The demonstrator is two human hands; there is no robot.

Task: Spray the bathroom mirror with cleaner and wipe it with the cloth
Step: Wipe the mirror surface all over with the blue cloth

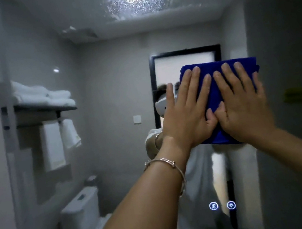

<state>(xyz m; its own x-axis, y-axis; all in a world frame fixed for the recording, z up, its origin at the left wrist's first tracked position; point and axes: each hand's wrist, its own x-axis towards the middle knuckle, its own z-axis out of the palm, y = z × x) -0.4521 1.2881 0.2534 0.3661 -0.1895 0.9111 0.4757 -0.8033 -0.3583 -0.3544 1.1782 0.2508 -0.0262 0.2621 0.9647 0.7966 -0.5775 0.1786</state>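
Hands (188, 111) (244, 101) flat on cloth (218, 98), mirror (110, 81) centre-right.

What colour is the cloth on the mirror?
Deep blue cloth, plain with no pattern, in the head view.

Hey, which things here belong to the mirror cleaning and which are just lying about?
Job: mirror, blue cloth, left hand and right hand pressing it flat, spray droplets up top.
Lying about, seen reflected: folded white towels, toilet, door.
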